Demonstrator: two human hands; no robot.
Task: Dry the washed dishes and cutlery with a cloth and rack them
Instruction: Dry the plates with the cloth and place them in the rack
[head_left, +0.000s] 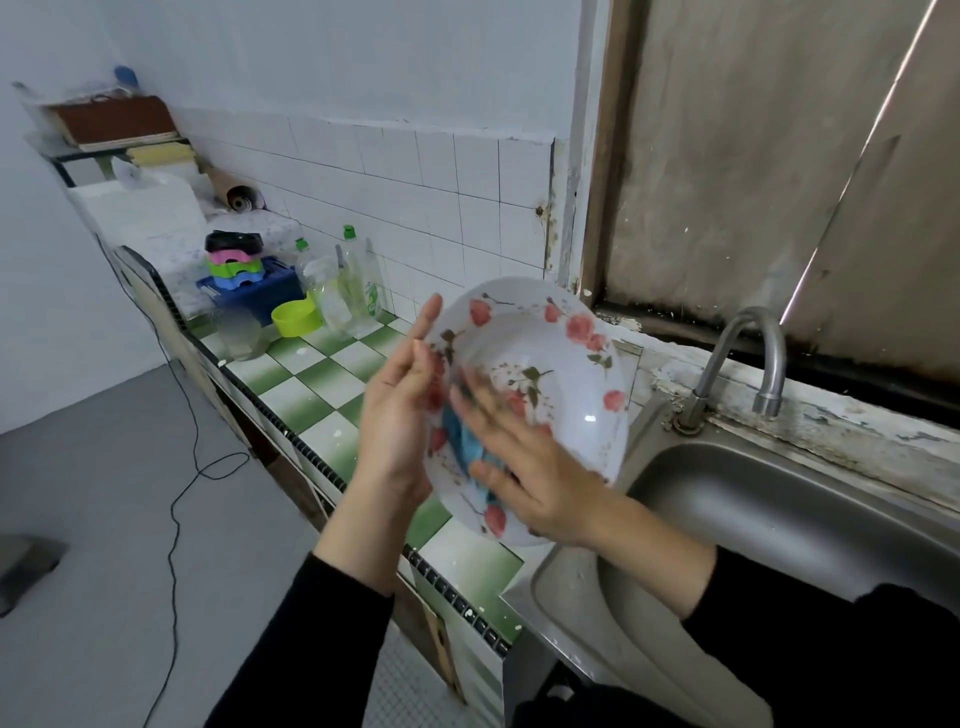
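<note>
Plate (561, 353) mid-wipe: left hand (400, 410) props its rim flat-fingered, right hand (535, 467) presses the cloth (462, 441) flat. Racking apparently still ahead.

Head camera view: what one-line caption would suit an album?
Beside a steel sink, the left hand steadies a floral plate while the right hand presses a blue cloth against it.

Soft daylight, wide-angle bending at edges, right-hand fingers (470, 402) motion-blurred.
</note>
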